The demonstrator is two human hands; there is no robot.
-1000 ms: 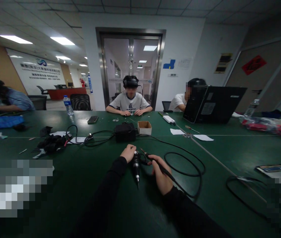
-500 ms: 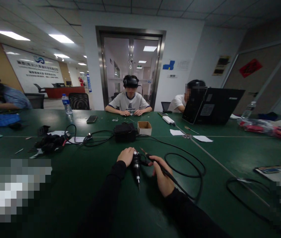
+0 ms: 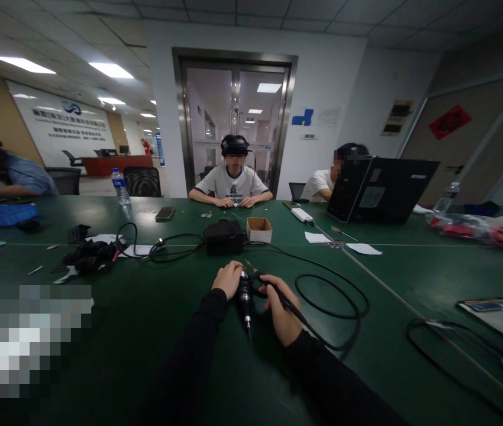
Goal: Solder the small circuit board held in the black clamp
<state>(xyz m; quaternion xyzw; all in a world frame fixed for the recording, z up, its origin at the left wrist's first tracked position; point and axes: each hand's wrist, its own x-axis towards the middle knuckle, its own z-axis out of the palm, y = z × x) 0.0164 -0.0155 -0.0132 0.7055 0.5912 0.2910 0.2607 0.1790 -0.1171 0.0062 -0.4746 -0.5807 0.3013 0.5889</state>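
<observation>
My left hand (image 3: 228,278) is closed around the top end of a black cylindrical tool (image 3: 245,299) that lies on the green table (image 3: 145,319) with its metal tip pointing toward me. My right hand (image 3: 281,310) grips a thin black soldering-iron-like handle (image 3: 278,293); its metal tip points away, close to the top of the cylindrical tool. A black cable (image 3: 335,296) runs from the handle in a loop to the right. Both sleeves are black.
A black power box (image 3: 223,236) and a small cardboard box (image 3: 259,229) stand just beyond my hands. Tangled black cables and parts (image 3: 92,255) lie left. An open laptop (image 3: 380,188) stands at right. Three people sit around the table; a water bottle (image 3: 119,187) is far left.
Both hands and the two tools have shifted slightly toward each other and a little farther from me; the grips are unchanged.
</observation>
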